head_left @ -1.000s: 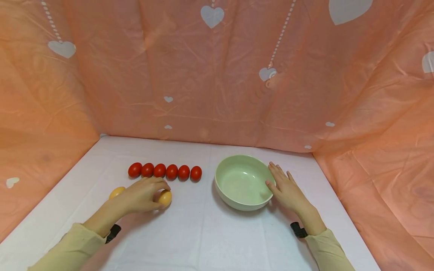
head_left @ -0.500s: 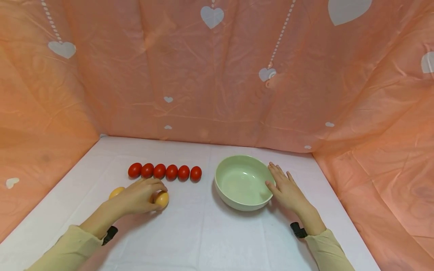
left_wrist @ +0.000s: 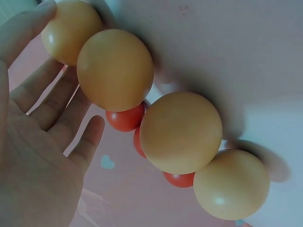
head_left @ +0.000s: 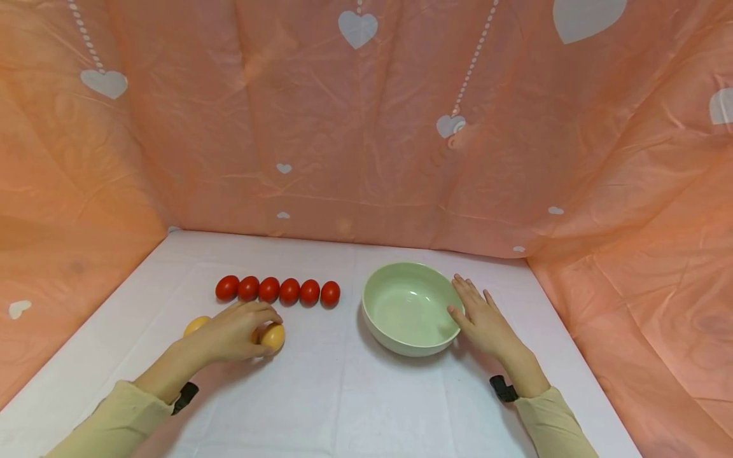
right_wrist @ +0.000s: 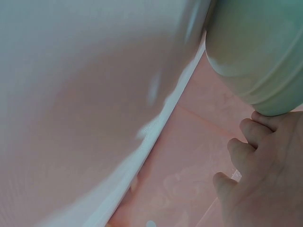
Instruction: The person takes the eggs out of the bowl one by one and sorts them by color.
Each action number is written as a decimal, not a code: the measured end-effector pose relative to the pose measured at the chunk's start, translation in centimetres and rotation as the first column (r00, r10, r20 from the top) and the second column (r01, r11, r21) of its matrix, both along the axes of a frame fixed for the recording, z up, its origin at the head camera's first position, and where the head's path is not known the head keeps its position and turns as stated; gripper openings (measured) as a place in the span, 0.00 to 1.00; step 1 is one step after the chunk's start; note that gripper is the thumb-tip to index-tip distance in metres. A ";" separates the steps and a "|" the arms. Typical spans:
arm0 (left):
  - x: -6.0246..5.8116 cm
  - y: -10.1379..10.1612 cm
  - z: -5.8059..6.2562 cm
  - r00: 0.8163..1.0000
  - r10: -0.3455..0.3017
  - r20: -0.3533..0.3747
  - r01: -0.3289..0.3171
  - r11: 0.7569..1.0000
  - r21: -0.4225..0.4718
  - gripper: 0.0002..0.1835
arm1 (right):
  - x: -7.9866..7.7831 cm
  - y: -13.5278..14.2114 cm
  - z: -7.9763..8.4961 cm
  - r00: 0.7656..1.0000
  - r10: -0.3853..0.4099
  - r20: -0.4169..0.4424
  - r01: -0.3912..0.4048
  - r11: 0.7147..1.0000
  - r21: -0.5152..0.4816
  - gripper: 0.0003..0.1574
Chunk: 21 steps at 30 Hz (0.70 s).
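Observation:
Between its thumb and fingers, my left hand holds a smooth yellow egg-shaped ball low at the cloth. The left wrist view shows this ball by the thumb at one end of a row of similar balls. From the head view, that hand covers most of the row, and one yellow ball shows past the wrist. My right hand rests its fairly straight fingers along the right side of a pale green bowl, with no things inside it.
Behind the left hand, several red tomato-like ovals lie in a straight row. White cloth covers the table. Orange curtains with hearts enclose the back and both sides.
My left hand has shifted slightly left with the yellow ball, bringing it nearer the row, and has since stayed almost still. The right hand and bowl have not moved.

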State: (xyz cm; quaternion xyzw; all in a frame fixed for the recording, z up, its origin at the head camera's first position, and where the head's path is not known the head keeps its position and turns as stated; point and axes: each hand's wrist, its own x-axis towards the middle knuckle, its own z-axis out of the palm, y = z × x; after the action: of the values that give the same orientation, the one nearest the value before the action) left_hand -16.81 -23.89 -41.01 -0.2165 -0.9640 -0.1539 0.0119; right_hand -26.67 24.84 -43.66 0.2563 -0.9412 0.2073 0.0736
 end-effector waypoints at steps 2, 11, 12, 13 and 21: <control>0.0 0.0 0.0 1.000 -0.004 -0.002 0.004 1.000 0.000 0.22 | 0.0 0.0 0.0 1.000 0.003 -0.004 -0.003 1.000 -0.003 0.42; -0.2 -0.1 -0.1 1.000 -0.022 -0.014 0.022 1.000 0.003 0.22 | 0.0 0.1 0.0 1.000 -0.008 0.021 0.008 1.000 0.008 0.43; -0.2 -0.1 -0.1 1.000 -0.023 -0.011 0.023 1.000 0.005 0.22 | 0.0 0.1 0.0 1.000 -0.009 0.022 0.009 1.000 0.009 0.43; -0.2 -0.1 0.0 1.000 -0.024 -0.010 0.024 1.000 0.006 0.23 | 0.0 0.1 0.0 1.000 -0.009 0.022 0.009 1.000 0.011 0.43; 0.0 0.2 0.6 1.000 -0.011 -0.019 0.011 0.999 0.034 0.24 | 0.3 0.4 0.3 1.000 -0.016 -0.003 0.016 0.999 0.047 0.43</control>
State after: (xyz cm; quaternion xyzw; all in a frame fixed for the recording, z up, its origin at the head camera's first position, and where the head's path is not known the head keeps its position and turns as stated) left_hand -16.80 -23.72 -40.43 -0.2230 -0.9599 -0.1682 0.0235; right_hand -26.42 25.27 -43.33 0.2507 -0.9478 0.1841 0.0707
